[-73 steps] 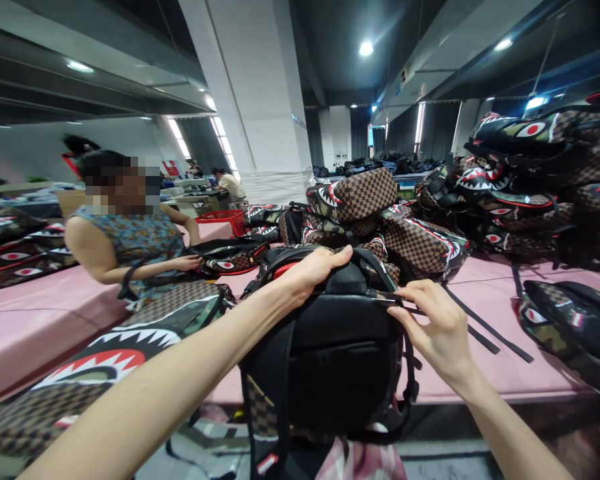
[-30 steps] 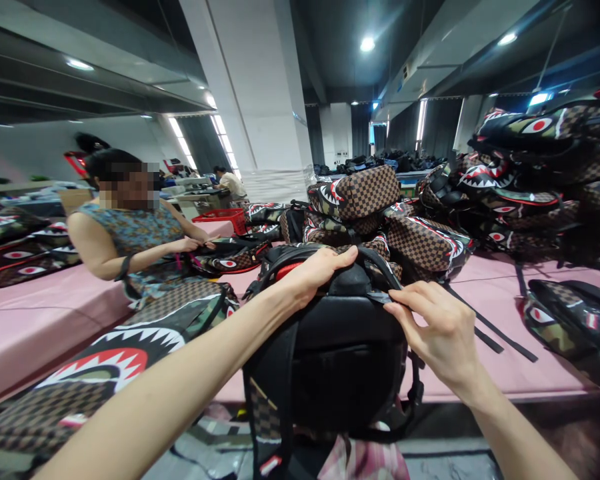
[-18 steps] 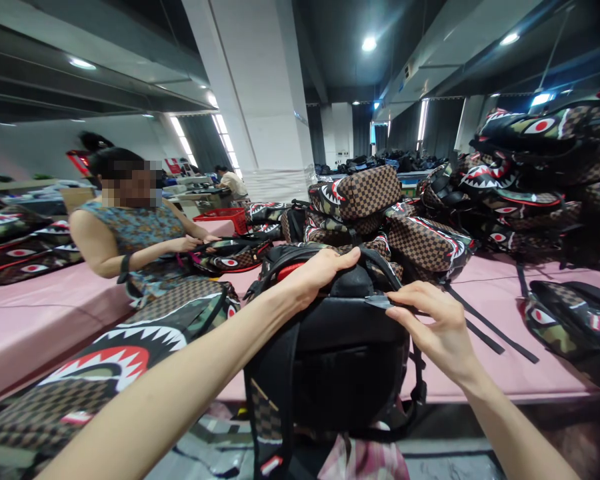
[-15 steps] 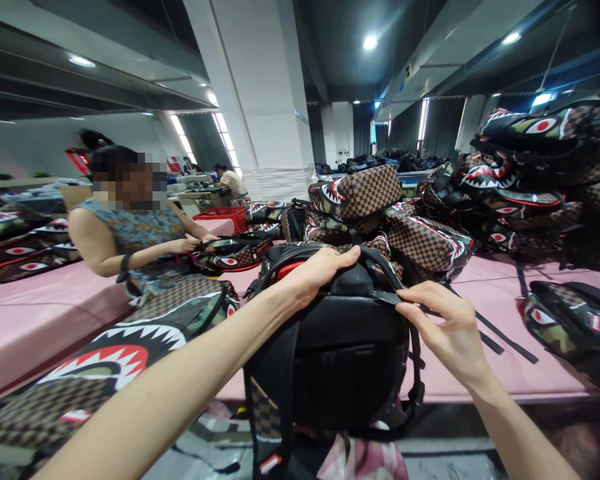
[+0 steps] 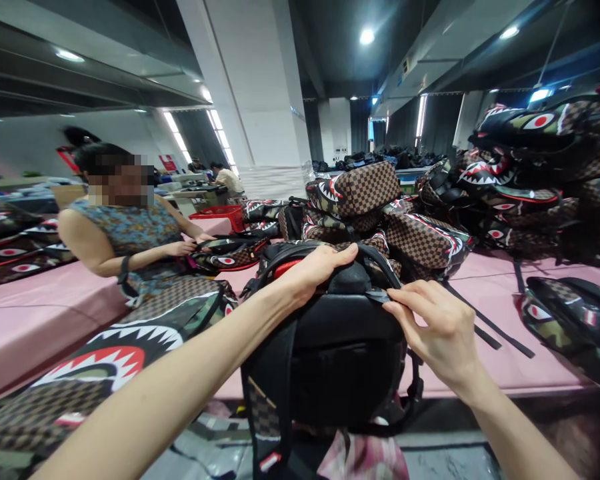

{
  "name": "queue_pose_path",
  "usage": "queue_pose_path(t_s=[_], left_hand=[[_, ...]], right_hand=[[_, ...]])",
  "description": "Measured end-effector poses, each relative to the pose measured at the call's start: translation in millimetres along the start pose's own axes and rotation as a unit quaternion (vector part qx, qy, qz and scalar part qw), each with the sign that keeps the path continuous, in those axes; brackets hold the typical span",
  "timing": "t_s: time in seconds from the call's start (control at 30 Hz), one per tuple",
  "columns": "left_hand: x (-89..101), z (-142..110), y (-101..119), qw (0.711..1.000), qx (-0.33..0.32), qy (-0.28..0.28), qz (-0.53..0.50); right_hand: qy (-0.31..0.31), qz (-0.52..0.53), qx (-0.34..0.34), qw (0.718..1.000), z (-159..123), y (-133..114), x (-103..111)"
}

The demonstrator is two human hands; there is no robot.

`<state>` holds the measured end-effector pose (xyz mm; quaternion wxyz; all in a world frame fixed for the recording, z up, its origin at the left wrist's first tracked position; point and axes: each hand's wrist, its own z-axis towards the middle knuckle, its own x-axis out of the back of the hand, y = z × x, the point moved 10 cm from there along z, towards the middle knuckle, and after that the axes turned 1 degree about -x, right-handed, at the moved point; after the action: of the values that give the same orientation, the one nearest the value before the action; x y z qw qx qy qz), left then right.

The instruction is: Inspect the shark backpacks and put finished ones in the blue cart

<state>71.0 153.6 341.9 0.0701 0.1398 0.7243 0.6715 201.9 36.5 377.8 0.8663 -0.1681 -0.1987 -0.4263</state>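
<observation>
A black backpack [image 5: 340, 373], its back panel and shoulder straps toward me, stands upright at the table's front edge. Across its top lies my left hand [image 5: 327, 263], closed on the upper edge by the black padded handle base. The left fingertips are partly hidden behind the bag. On the right side of that edge, my right hand [image 5: 433, 320] pinches a small flat dark-grey strip [image 5: 377, 296] between thumb and index finger. The strip's narrow end lies against the top seam; whether it is part of the bag I cannot tell.
A shark-mouth checkered backpack [image 5: 130, 353] lies to my left. More backpacks are heaped behind [image 5: 370, 190] and stacked at the right [image 5: 520, 173]. Another bag [image 5: 570, 320] lies on the pink table [image 5: 480, 280]. Across at the left, a co-worker [image 5: 125, 227] handles a bag.
My right hand has shifted slightly left with the strip, along the bag's top seam. My left hand keeps its hold. The whole view has moved a little.
</observation>
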Motion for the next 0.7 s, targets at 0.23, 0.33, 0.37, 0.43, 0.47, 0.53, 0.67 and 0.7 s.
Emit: queue_pose_path(t_s=[0.23,0.33,0.37,0.43,0.47,0.53,0.67,0.7], left_hand=[[-2.4,0.6,0.9,1.000,-0.007,-0.015,-0.009],[-2.6,1.6,0.1,1.000,-0.009,-0.019,-0.010],[-2.2,1.8,-0.1,1.000,-0.010,-0.019,-0.008],[-1.0,1.8,-0.4,1.000,-0.012,-0.015,-0.005],[-0.3,1.7,-0.5,1.000,-0.012,-0.011,-0.003],[0.5,1.0,-0.6,1.000,-0.010,-0.008,-0.003],[-0.1,-0.2,0.0,1.000,-0.008,-0.010,-0.005],[-0.4,-0.1,0.1,1.000,-0.008,-0.011,-0.005]], right_hand=[[-0.005,-0.014,0.007,1.000,2.8,-0.5,-0.1],[-0.013,-0.006,0.013,1.000,4.3,1.2,-1.0],[-0.017,0.001,0.015,1.000,4.9,1.9,-1.4],[-0.024,0.012,0.017,1.000,6.2,3.6,-2.3],[-0.027,0.015,0.016,0.999,6.8,4.5,-2.6],[-0.033,0.013,0.013,0.999,7.8,5.7,-3.4],[-0.034,0.003,0.014,0.999,8.4,4.2,-3.4],[-0.031,0.002,0.017,0.999,8.3,3.2,-2.9]])
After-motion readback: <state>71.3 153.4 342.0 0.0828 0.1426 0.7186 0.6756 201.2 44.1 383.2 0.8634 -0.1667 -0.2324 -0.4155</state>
